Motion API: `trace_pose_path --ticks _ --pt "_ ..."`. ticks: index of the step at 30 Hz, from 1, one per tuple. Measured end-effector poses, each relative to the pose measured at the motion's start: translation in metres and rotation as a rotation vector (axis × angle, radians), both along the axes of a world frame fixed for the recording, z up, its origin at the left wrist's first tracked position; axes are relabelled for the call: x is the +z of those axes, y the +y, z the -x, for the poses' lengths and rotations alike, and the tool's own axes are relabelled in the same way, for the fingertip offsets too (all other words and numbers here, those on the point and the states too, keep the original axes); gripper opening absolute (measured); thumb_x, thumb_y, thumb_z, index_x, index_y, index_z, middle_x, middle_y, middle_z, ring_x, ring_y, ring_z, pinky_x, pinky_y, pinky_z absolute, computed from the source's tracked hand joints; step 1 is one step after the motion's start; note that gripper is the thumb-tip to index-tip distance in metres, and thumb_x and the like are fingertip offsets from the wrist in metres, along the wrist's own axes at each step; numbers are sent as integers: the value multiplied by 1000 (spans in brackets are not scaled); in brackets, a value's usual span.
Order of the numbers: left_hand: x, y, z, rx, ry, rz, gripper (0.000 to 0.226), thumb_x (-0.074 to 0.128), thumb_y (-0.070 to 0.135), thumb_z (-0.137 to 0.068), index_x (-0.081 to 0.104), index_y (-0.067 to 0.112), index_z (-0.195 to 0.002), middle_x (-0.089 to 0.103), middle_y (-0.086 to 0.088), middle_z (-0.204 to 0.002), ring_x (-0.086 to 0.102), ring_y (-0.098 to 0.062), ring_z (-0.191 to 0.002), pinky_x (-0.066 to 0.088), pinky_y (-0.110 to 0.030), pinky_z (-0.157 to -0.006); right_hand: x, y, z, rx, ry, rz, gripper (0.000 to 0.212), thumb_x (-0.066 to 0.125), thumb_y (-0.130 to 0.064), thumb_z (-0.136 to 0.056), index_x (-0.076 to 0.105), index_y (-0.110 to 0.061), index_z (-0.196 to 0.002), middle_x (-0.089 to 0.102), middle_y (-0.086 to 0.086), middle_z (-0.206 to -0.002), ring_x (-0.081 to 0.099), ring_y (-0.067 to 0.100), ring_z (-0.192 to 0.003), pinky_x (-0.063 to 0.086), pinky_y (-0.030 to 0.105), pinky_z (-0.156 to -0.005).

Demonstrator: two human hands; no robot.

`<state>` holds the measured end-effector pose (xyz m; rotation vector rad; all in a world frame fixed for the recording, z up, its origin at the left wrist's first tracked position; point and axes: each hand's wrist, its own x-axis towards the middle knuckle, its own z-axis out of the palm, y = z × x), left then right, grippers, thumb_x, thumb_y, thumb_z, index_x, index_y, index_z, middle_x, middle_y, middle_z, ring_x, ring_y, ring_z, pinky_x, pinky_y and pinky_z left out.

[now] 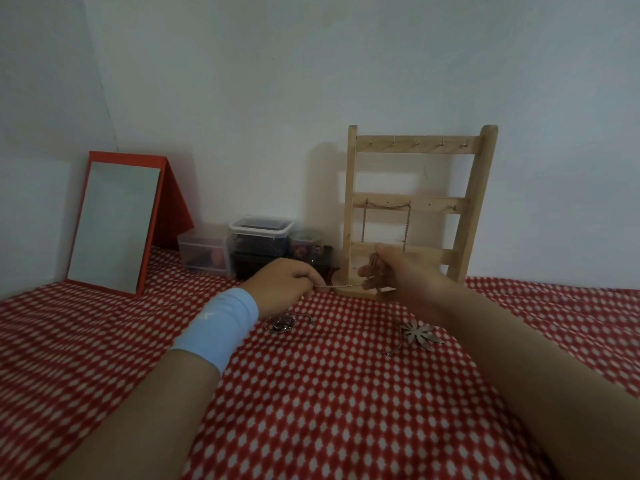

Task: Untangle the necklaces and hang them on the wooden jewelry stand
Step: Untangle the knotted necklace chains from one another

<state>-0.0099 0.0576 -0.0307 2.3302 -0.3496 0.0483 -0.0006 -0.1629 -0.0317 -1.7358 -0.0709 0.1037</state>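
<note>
**Q:** Head view. What do the hands have?

**Me:** My left grip (284, 284) has its fingers curled, pinching one end of a thin silver chain (341, 286). My right grip (405, 278) pinches the far end between thumb and fingers. A small bunch (375, 262) of tangled links or pendant sits at those fingertips. It is too blurred to sort out. Both are closed on the same strand.

**Q:** How does the strand lie?

**Me:** Its long axis is almost level, running left to right and drawn taut between the two pinches. It hangs just above the checked surface (329, 393), in front of the stand's foot.

**Q:** And the stand?

**Me:** The wooden jewelry stand (465, 209) is upright against the wall (277, 98), directly behind my right grip. So the right is nearer and the left sits off to the side. The top bar's hooks look bare. The middle bar carries a hung chain (388, 205), draped between two hooks with both ends dropping. The hooks to its right look free.

**Q:** Anything loose?

**Me:** A round-pendant necklace (281, 323) lies on the surface just beside my left wrist. A leaf pendant (420, 335) lies close under my right forearm. Both are apart from the strand I hold.

**Q:** What does the move turn on?

**Me:** My guess is that the bunch needs teasing out at the right end first. After that the way is up and back, and the right grip is better placed to reach a hook.
</note>
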Motion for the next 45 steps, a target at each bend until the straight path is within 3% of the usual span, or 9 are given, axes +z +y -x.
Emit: trace_pose_path --ticks 3,8,10,14,22,28,33,39,45 --pt "5 -2 -2 97 70 261 35 38 -4 -90 63 9 -69 57 -5 -59 54 -16 -54 45 -24 -58 0 2 2 -14 12 -24 42 42 -40 -107 66 -6 -112 73 11 -102 70 21 -90 58 34 -80" --pt "8 4 -9 74 207 683 40 43 10 -96 42 17 -57 34 4 -47 28 -8 -36 21 -21 -40 -4 2 1 -8 -4 20 39 49 -40 -105 67 -7 -109 71 13 -98 69 23 -86 58 42 -90" --pt "8 10 -8 89 153 577 42 50 16 -96 46 20 -54 36 3 -51 31 -7 -36 24 -21 -40 -6 2 1 1 -28 109 37 51 -42 -104 69 -10 -108 70 10 -99 66 22 -87 58 42 -87" --pt "9 13 -3 181 -117 -56 32 57 23 -91 58 12 -61 57 -1 -66 55 -16 -66 40 -30 -63 -8 1 -1 -29 -47 193 39 48 -46 -104 67 -12 -108 70 10 -103 64 22 -88 52 31 -76" --pt "1 19 -1 242 48 -587 23 59 28 -88 71 9 -89 69 -3 -96 64 -21 -94 52 -30 -82 -9 3 0 0 -16 213 43 45 -45 -106 68 -9 -107 73 14 -100 74 22 -79 61 32 -71" --pt "-10 -22 5 -91 -13 -188 30 61 29 -92 68 24 -120 68 6 -119 61 -9 -108 45 -27 -102 -3 6 5 97 21 7 35 51 -37 -105 63 -5 -114 70 19 -96 73 25 -73 62 36 -71" --pt "-22 -33 7 -137 -57 -100 19 63 31 -92 78 21 -87 73 7 -88 65 -8 -88 49 -27 -89 3 6 7 144 5 -63 36 51 -36 -105 63 -2 -106 71 18 -88 72 26 -72 61 35 -66" --pt "-6 -20 5 -30 -58 -29 28 53 21 -95 72 11 -75 69 4 -80 64 -13 -83 47 -33 -88 3 -5 1 53 -133 548 43 48 -42 -105 59 -12 -77 58 1 -57 56 14 -47 52 27 -54" --pt "14 -7 14 -81 -16 78 24 53 20 -98 73 12 -88 73 0 -75 67 -13 -71 51 -21 -76 21 -3 20 520 37 717 45 52 -53 -100 79 -18 -91 76 -11 -82 72 9 -78 53 25 -61"
